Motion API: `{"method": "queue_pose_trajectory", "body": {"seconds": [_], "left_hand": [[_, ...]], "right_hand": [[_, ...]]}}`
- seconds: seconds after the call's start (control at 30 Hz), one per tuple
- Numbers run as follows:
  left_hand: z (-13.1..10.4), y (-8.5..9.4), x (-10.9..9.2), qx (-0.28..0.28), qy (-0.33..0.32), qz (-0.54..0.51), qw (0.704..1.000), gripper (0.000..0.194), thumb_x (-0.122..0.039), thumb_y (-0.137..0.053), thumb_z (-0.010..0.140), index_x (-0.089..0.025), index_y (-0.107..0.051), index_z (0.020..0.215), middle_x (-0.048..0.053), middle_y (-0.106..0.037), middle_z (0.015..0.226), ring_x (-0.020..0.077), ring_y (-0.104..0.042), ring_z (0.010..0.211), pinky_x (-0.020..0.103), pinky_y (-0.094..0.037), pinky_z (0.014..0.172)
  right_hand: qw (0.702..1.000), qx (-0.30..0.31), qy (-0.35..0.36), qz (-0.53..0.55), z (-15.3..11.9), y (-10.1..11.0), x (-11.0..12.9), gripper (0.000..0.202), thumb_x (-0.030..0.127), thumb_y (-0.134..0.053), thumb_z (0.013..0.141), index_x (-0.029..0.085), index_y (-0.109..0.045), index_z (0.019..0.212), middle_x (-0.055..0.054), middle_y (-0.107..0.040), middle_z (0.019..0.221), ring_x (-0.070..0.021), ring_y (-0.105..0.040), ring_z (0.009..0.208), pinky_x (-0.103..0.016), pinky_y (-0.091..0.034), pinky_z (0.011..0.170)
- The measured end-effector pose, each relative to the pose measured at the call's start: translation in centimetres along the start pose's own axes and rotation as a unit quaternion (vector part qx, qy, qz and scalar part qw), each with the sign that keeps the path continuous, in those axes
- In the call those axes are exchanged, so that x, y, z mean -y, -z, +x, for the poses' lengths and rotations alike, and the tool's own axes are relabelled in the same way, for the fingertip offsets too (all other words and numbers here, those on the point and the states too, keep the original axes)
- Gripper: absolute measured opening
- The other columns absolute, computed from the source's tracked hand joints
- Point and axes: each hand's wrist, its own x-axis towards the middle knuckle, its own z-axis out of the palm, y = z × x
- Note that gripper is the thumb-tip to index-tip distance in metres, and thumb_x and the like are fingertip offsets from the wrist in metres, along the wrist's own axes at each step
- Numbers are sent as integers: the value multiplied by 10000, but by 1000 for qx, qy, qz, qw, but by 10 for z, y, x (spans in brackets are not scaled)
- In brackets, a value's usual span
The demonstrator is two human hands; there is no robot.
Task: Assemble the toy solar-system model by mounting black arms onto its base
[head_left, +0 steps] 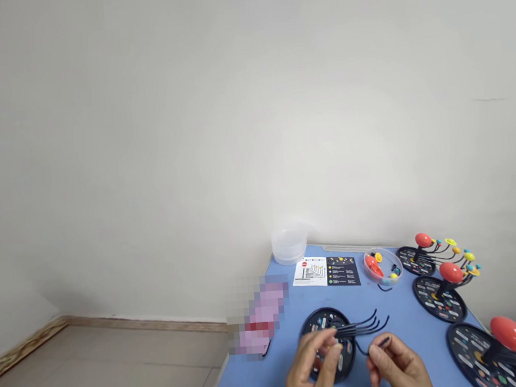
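A round black base [353,361] printed with small coloured pictures lies near the front of the table. Over it, several thin black curved arms [364,328] fan out to the right from one end. My left hand [312,366] is closed at that end, thumb and fingers bent around it; the exact grip is partly hidden. Just to the right, my right hand [398,363] pinches a separate black curved rod [361,349], whose bent end reaches toward the base.
Three assembled solar system models with red balls [451,272] line the right side. Behind are a printed instruction sheet [310,272], a clear dish [383,266] of coloured parts and a translucent tub [289,245]. A pixelated pink item [266,311] lies left on the blue table [248,377], against a wall.
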Motion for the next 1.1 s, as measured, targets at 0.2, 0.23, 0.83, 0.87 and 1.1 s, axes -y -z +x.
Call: {"method": "queue_pose_trajectory", "body": {"seconds": [0.2,0.23,0.83,0.87,1.1], "left_hand": [[40,9,3,61,-65,54,995,296,-495,-700,765,-229,-775,869,93,-736,930,227,-677,808,275,-567,662],[44,8,4,74,-65,50,994,277,-481,-695,771,-224,-774,839,85,-741,886,220,-681,783,270,-566,659],[52,8,19,138,-54,35,988,133,-316,-666,762,-203,-735,778,21,-743,735,165,-674,632,229,-563,637],[53,9,19,142,-47,32,988,132,-317,-671,758,-201,-732,775,21,-741,731,166,-673,631,231,-562,637],[56,10,18,192,0,11,981,147,-326,-645,774,-182,-674,780,22,-713,741,152,-647,625,217,-525,600]], "right_hand": [[1000,-17,-7,-8,4,1,-10,510,668,-760,614,186,-606,679,3,-606,586,-127,-536,478,-261,-452,499],[1000,-17,-8,-6,4,0,-12,513,670,-759,614,186,-606,681,1,-611,589,-127,-538,477,-262,-454,499],[996,-75,50,20,14,-19,-4,440,593,-776,644,168,-673,690,-57,-695,666,-182,-635,592,-276,-514,555],[996,-75,52,22,14,-19,-4,435,588,-776,647,167,-673,689,-56,-695,666,-180,-634,590,-274,-513,554],[996,-57,62,22,19,-14,-10,402,558,-754,700,165,-671,711,-56,-697,687,-173,-637,612,-266,-519,579]]}}
